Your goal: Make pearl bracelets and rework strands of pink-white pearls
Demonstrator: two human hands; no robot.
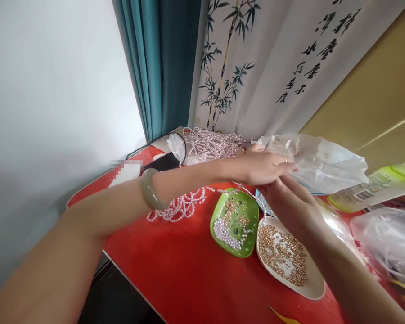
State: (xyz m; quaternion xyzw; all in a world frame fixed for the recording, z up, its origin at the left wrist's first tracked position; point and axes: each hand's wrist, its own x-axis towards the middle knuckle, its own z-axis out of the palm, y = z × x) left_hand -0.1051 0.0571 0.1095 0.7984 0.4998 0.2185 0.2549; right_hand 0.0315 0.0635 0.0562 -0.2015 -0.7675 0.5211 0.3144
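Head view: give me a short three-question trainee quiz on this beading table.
1. True or false: the green leaf-shaped dish holds both white pearl beads and small gold beads.
2. What fills the white oval dish? A) gold beads B) pearls C) nothing
3. Which wrist wears the pale green jade bangle?

Key: 1 true; 2 A; 3 the left, whose left hand meets the right hand above the red table.

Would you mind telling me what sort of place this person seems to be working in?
Probably a home craft corner used for beadwork: a red table set against a teal curtain and a bamboo wall hanging, with pearl strands and a green dish of loose beads by both hands.
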